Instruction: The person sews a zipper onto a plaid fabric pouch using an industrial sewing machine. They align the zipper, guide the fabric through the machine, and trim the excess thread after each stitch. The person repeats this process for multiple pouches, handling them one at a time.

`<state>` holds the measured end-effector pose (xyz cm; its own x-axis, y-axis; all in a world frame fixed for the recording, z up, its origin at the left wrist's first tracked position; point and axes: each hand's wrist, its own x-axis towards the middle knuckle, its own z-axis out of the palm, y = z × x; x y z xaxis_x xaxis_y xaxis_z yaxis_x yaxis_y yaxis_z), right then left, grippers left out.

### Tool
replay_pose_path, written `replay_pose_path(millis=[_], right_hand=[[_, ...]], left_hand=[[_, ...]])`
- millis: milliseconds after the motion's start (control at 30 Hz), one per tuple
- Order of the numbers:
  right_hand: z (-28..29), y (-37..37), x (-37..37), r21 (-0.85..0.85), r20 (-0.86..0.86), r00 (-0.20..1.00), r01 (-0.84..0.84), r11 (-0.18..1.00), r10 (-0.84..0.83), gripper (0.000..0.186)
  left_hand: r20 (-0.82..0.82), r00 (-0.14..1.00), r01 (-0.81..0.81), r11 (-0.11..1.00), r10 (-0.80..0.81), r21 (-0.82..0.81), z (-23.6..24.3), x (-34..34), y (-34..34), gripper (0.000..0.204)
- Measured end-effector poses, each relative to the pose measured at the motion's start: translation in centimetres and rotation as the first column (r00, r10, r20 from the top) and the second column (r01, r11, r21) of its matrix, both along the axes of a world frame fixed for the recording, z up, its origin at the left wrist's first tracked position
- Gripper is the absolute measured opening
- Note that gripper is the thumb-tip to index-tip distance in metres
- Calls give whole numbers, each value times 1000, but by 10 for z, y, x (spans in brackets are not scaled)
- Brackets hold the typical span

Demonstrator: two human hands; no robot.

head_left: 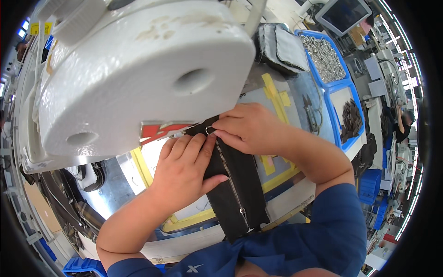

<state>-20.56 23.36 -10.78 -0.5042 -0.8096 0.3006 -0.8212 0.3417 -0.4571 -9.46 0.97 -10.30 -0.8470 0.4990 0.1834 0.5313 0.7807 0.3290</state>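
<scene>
A dark fabric panel hangs toward me over the table edge, with a metal zipper running along it and the zipper slider near its lower end. My left hand lies flat on the panel's left side, fingers stretched and thumb apart beside the zipper. At the panel's far end, my right hand pinches a small metal ring with thumb and forefinger. Just beyond both hands stands a white sewing machine head, which hides its needle area and the panel's far edge.
Two blue bins stand at the right: one holds metal hardware, the other small brown pieces. Scissors lie beside them. Padded grey-and-black pieces are stacked behind. Dark fabric pieces lie at the left. Yellow tape marks the table.
</scene>
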Motion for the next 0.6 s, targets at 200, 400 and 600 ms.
replay_pose_path(millis=[200,400,600], right_hand=[[-3,-15,-8,37,-75,995,69,997,-66,12],[-1,-22,-9,78,6,991,132,988,-133,10],[6,-14,-2,67,30,993,112,991,-114,14]], left_hand=[[-62,998,-15,996,10,-85,1,2,3,92],[-63,997,-38,997,34,-72,0,-1,4,94],[-20,998,-59,997,58,-40,1,-4,2,93]])
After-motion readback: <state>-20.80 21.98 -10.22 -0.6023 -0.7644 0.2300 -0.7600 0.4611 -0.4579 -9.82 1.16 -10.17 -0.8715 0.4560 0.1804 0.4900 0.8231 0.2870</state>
